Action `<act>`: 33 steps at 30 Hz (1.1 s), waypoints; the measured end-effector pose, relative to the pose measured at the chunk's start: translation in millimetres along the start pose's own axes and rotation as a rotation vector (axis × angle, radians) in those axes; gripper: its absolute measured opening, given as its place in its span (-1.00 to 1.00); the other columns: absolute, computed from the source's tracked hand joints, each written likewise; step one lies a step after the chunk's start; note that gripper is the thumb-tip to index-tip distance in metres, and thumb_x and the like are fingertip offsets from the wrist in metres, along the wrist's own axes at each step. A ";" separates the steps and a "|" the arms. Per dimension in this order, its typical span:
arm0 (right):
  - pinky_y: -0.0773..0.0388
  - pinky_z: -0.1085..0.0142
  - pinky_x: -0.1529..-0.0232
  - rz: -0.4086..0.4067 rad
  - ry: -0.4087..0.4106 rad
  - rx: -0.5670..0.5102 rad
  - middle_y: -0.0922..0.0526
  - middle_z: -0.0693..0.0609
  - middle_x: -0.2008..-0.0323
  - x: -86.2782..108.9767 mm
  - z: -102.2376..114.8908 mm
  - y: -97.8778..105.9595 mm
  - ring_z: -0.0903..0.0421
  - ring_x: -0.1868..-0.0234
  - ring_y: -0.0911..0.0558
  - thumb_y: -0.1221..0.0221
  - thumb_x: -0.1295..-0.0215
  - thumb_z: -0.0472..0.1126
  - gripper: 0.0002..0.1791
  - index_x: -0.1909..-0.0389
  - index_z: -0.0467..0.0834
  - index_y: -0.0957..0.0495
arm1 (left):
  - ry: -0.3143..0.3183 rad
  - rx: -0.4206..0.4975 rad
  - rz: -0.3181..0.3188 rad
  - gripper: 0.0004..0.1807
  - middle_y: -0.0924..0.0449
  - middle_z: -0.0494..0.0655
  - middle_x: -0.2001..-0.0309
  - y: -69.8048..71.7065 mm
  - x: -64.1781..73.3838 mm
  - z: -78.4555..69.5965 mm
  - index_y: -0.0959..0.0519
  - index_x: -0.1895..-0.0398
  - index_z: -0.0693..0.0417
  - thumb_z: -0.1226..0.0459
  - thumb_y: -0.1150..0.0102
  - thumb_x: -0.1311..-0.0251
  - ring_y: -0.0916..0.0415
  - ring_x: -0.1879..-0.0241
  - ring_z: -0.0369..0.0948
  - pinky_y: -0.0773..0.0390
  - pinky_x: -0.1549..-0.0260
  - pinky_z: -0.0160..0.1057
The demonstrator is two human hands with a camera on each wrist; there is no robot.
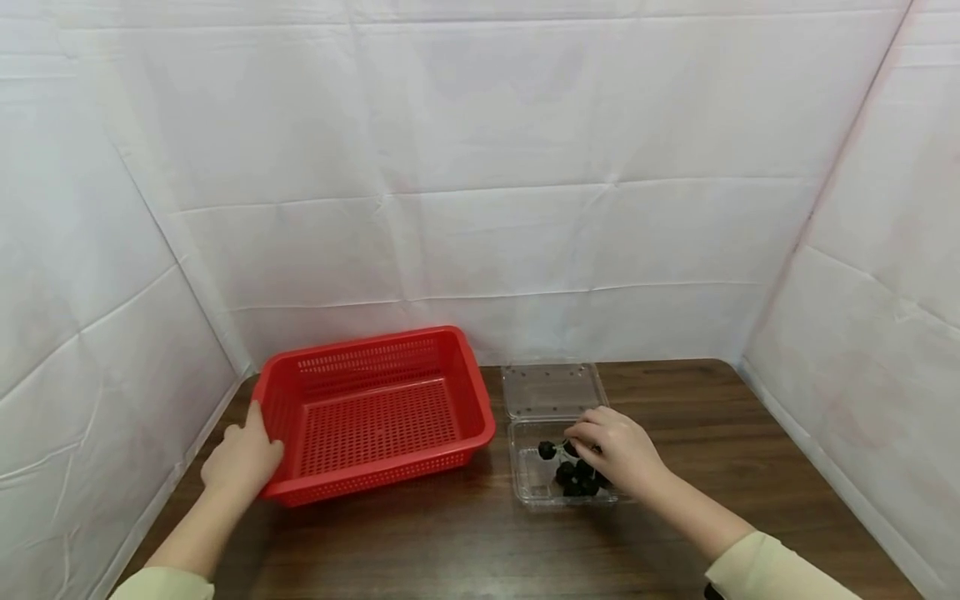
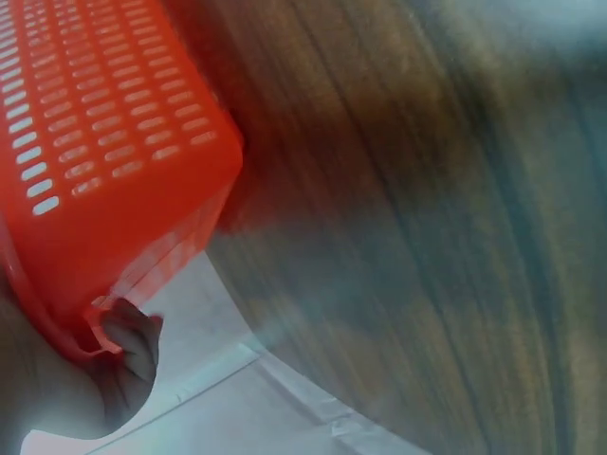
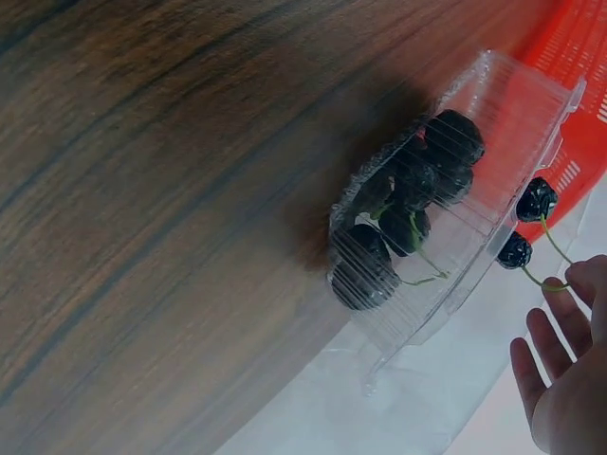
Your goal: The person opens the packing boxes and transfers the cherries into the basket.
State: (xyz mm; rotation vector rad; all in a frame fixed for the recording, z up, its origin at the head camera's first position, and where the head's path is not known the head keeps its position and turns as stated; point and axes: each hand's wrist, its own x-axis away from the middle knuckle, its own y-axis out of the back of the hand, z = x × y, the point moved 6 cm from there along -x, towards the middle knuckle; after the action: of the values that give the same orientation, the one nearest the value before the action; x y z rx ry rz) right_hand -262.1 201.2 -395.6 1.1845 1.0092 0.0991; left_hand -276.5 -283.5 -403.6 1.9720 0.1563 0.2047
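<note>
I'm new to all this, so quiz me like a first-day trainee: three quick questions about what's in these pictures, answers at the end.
1. True or false: the clear box is open, with its lid folded back.

2. Pick one. The left grip is holding:
a) the box's lid
b) the red basket
c) nothing

3. Count: in the right-wrist view, how many dark fruits does the right grip hold by their stems?

Key: 1. True. 2. b. 3. Two.
</note>
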 end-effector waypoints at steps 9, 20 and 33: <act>-0.49 0.32 0.40 -0.014 -0.011 0.002 -0.59 0.15 0.40 -12.5 0.6 2.4 0.21 0.37 -0.52 -0.45 0.00 -0.33 -0.82 0.35 -0.10 -0.71 | 0.006 -0.080 -0.003 -0.18 -0.46 0.50 0.32 0.6 -0.8 1.1 0.17 -0.47 0.38 0.37 0.02 -0.23 -0.53 0.46 0.19 -0.48 0.54 0.17; -0.46 0.35 0.42 -0.076 0.013 -0.006 -0.59 0.16 0.41 -33.8 9.1 12.9 0.22 0.39 -0.51 -0.44 -0.01 -0.34 -0.82 0.35 -0.10 -0.70 | 0.011 -0.027 -0.042 -0.26 -0.50 0.42 0.41 4.8 -1.1 7.0 0.00 -0.35 0.55 0.37 -0.02 -0.15 -0.52 0.49 0.15 -0.47 0.57 0.12; -0.56 0.17 0.15 -0.161 0.014 -0.035 -0.61 0.12 0.41 -61.7 19.1 25.3 0.15 0.37 -0.57 -0.43 -0.01 -0.36 -0.85 0.37 -0.12 -0.71 | 0.013 0.006 -0.051 -0.37 -0.51 0.46 0.33 1.5 -2.1 -0.2 -0.10 -0.21 0.58 0.33 -0.05 -0.19 -0.55 0.44 0.20 -0.49 0.54 0.15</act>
State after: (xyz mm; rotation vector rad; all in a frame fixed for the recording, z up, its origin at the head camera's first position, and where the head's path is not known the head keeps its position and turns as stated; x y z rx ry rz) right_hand -274.1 164.3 -338.1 1.0679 1.1066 -0.0021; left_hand -278.6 -284.3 -402.3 1.9702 0.2156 0.1839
